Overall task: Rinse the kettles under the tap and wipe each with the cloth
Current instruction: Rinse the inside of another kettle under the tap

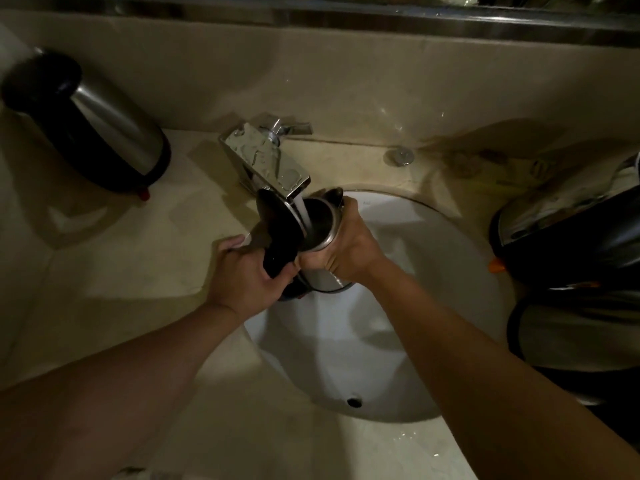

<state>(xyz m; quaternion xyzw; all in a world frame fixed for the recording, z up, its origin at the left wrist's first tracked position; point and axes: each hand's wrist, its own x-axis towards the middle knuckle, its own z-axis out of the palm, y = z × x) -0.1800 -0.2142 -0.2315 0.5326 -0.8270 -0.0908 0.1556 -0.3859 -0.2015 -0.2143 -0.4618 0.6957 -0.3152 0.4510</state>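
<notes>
A steel kettle [320,230] with a black handle is held over the white sink [433,271], its black lid [273,216] flipped open. Water runs from the chrome tap [266,161] straight into its mouth. My left hand [246,271] grips the black handle on the kettle's left side. My right hand [346,251] wraps round the steel body on the right. A second steel kettle [104,123] stands on the counter at the back left. Two more kettles [568,233] [575,327] sit at the right edge. No cloth can be made out.
The beige counter [121,271] surrounds the sink, with a backsplash and a metal ledge behind. A round chrome fitting [400,155] sits right of the tap. The sink's overflow hole [354,402] is at the near rim. Water drops lie on the near counter.
</notes>
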